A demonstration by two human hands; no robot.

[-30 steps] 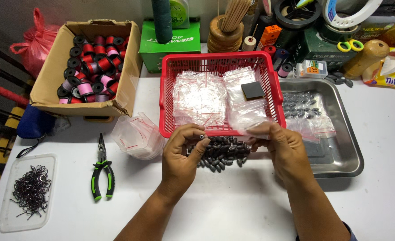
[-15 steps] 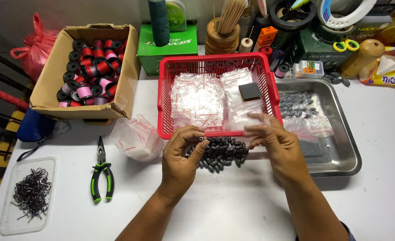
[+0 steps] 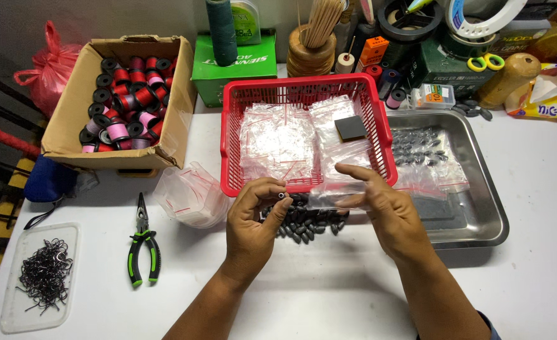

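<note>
At a cluttered white table (image 3: 329, 296), a person's left hand (image 3: 253, 230) pinches a single small dark weight (image 3: 281, 196) between thumb and fingertips, closed on it and lifted just clear of the pile of weights (image 3: 306, 220) lying on the table between the two hands. The right hand (image 3: 379, 211) grips a small clear bag (image 3: 335, 195) by its edge, fingers closed on the plastic, mouth turned left toward the pinched weight, the two nearly touching, a pose that suits slipping the piece in.

Just beyond the hands stands a red basket (image 3: 382, 126) holding more clear bags and one dark square pad (image 3: 351, 128). To its right, a steel tray (image 3: 486, 189) carries bags that look already filled with dark pieces. Left of the basket, a loose heap of empty bags (image 3: 187, 195) lies within reach of the left hand.

Farther left, green-handled pliers (image 3: 142, 242) lie on the table, and at the near left corner a clear tray (image 3: 14, 315) holds a tangle of dark hooks (image 3: 42, 274). A cardboard box (image 3: 67, 119) of black, red and pink spools sits at the far left. Tape rolls, sticks in a wooden holder and a green box crowd the far edge.
</note>
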